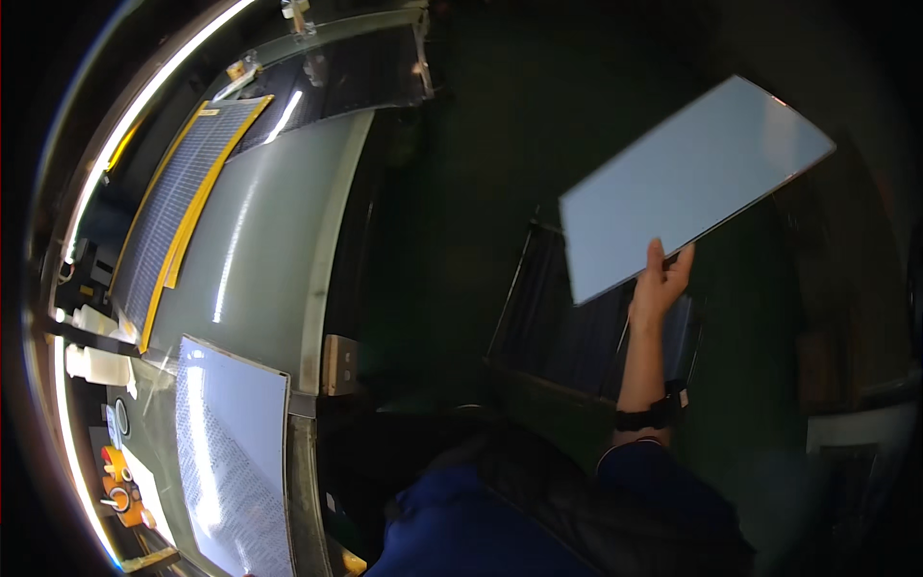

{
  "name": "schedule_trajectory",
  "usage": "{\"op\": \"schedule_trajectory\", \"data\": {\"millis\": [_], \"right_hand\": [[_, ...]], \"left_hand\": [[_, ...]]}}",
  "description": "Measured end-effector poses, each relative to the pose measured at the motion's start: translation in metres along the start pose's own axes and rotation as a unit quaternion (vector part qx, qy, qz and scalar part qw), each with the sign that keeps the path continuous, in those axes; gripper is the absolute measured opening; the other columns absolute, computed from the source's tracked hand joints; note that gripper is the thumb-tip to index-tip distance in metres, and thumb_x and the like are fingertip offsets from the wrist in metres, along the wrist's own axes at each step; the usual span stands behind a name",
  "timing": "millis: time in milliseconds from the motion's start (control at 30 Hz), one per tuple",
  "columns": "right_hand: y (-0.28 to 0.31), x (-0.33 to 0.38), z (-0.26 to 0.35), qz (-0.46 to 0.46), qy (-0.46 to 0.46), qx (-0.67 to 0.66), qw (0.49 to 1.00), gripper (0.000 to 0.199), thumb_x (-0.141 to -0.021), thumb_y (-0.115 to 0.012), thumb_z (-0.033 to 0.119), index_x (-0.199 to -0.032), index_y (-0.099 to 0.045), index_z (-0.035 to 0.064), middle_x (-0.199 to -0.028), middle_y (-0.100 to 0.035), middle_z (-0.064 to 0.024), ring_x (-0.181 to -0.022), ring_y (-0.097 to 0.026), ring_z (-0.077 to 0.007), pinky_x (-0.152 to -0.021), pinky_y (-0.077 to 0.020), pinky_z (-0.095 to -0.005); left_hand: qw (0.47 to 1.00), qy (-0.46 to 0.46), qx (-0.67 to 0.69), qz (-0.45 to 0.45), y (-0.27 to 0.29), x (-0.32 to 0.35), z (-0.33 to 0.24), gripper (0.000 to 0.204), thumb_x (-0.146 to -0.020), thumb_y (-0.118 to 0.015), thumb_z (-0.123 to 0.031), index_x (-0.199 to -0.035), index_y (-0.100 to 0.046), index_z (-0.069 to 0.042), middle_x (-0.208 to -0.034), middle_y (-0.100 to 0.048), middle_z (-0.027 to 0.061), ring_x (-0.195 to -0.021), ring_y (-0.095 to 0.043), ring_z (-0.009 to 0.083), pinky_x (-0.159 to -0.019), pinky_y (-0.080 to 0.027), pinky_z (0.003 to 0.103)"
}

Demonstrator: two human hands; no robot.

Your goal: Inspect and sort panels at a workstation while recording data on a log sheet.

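Note:
My right hand (pixel 656 288) reaches out to the right and grips a flat, rectangular, pale blue panel (pixel 692 183) by its near edge. The thumb lies on the panel's upper face and the fingers go under the edge. The panel is tilted and held in the air, clear of the bench. Below it and the forearm stands a dark, ribbed, rack-like thing (pixel 553 317), partly hidden. My left hand is not in view. Another rectangular panel (pixel 255 394), shiny with a dotted pattern over part of it, lies on the bench at the lower left.
A grey-green workbench (pixel 279 221) runs along the left, with a yellow-edged gridded sheet (pixel 187 207) on it. White bottles (pixel 96 365) and orange tape rolls (pixel 120 490) sit by its far left side. A small box (pixel 339 364) is fixed at the bench edge. A pale cabinet (pixel 856 433) stands lower right.

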State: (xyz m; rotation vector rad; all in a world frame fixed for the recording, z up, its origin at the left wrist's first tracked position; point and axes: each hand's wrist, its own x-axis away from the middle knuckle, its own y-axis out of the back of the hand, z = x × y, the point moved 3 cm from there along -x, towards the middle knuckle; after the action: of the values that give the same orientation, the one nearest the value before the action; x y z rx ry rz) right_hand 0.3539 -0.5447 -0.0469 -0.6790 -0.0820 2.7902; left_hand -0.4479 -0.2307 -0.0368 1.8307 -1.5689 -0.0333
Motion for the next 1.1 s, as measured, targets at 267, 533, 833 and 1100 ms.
{"op": "schedule_trajectory", "data": {"millis": [267,533,833,1100], "right_hand": [[0.093,0.032,-0.106,0.046,-0.078,0.374,0.923,0.051,-0.082,-0.056,0.002,-0.132,-0.043,0.0045,-0.078,-0.063,-0.0168,-0.064,-0.060,-0.0197,-0.061,-0.0468,-0.0313],[0.105,0.099,-0.171,0.139,-0.166,0.452,0.865,0.050,-0.083,-0.051,0.004,-0.132,-0.041,0.0050,-0.090,-0.062,-0.0266,-0.082,-0.063,-0.0379,-0.071,-0.0486,-0.0413],[0.108,0.130,-0.203,0.201,-0.219,0.471,0.831,0.054,-0.081,-0.049,0.003,-0.134,-0.039,0.0057,-0.095,-0.062,-0.0273,-0.088,-0.060,-0.0414,-0.078,-0.0460,-0.0447],[0.079,0.115,-0.219,0.255,-0.247,0.465,0.811,0.056,-0.076,-0.048,0.002,-0.132,-0.040,0.0018,-0.103,-0.060,-0.0284,-0.096,-0.059,-0.0412,-0.083,-0.0450,-0.0443]], "left_hand": [[0.998,0.013,-0.031,-0.057,-0.013,0.041,-0.005,0.034,-0.092,-0.052,-0.023,-0.106,-0.055,0.008,-0.099,-0.061,0.0212,-0.089,-0.061,0.0329,-0.073,-0.051,0.036],[0.994,0.000,-0.085,-0.068,-0.024,0.056,-0.028,0.033,-0.092,-0.052,-0.023,-0.105,-0.056,0.008,-0.097,-0.061,0.0205,-0.088,-0.061,0.0325,-0.072,-0.051,0.036],[0.990,-0.014,-0.125,-0.071,-0.032,0.066,-0.043,0.032,-0.093,-0.052,-0.023,-0.103,-0.057,0.007,-0.096,-0.062,0.0197,-0.086,-0.061,0.0321,-0.071,-0.052,0.036],[0.986,-0.026,-0.143,-0.085,-0.033,0.076,-0.050,0.032,-0.093,-0.051,-0.022,-0.102,-0.057,0.007,-0.094,-0.062,0.0190,-0.085,-0.062,0.0318,-0.070,-0.052,0.035]]}}
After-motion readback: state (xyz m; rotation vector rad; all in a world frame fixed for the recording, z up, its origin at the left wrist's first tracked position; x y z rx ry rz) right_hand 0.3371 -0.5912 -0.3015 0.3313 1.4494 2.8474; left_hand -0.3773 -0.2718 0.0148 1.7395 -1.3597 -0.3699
